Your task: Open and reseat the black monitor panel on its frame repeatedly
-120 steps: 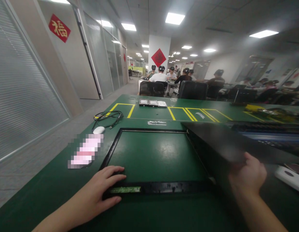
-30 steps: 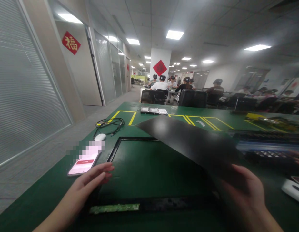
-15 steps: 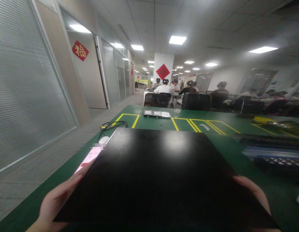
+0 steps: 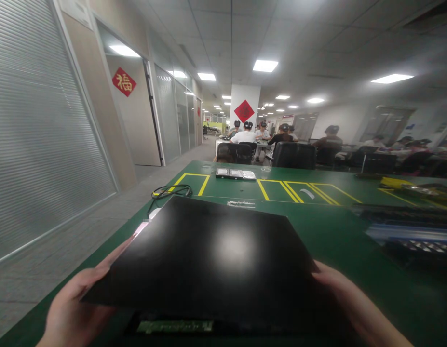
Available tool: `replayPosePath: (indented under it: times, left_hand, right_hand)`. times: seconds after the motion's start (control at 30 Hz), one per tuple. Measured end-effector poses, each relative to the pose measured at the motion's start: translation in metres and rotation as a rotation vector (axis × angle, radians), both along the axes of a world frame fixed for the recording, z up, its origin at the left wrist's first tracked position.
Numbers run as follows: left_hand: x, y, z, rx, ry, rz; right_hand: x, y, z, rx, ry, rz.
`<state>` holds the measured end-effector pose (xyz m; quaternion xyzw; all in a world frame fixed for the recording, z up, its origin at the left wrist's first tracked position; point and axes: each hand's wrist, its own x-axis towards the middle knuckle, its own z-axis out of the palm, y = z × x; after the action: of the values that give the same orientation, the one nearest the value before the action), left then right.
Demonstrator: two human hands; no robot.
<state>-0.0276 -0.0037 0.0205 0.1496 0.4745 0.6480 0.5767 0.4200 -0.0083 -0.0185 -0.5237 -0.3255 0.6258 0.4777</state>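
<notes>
A wide, glossy black flat panel (image 4: pixel 194 260) fills the lower middle of the view, held above the green table and tilted, with its right side lower. My left hand (image 4: pixel 76 294) is closed on its left edge, the fingers partly under it. On the right edge, my right hand (image 4: pixel 335 282) grips the panel, its fingertips mostly hidden. Below the near edge a strip of green circuit board (image 4: pixel 174 326) shows in the dark; what it belongs to is hidden.
A green table (image 4: pixel 339 231) with yellow tape outlines carries a coiled black cable (image 4: pixel 172 190), a partly covered phone (image 4: pixel 141 227) and several drives (image 4: pixel 236 174). Blurred blue-and-black parts (image 4: pixel 407 236) lie at right. Chairs (image 4: pixel 293 155) and seated people (image 4: pixel 247 135) are farther back.
The panel has tilted and shifted left, its right edge moving inward with my right hand. The circuit board strip under its near edge and small pale items behind its far edge have come into view.
</notes>
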Motion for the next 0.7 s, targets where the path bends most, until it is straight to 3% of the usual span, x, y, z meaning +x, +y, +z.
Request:
replayPosePath:
  times: [0.13,0.3,0.7]
  left_hand:
    - [0.001,-0.002,0.000,0.015,0.018,-0.006]
    - [0.006,-0.003,0.006,-0.017,0.033,-0.009]
    - [-0.004,0.000,-0.014,0.043,0.103,-0.135]
  right_hand:
    - [0.014,0.009,-0.002,0.015,0.055,-0.032]
    - [0.012,0.010,0.001,-0.020,-0.107,-0.133]
    - [0.008,0.011,0.005,0.030,-0.317,-0.198]
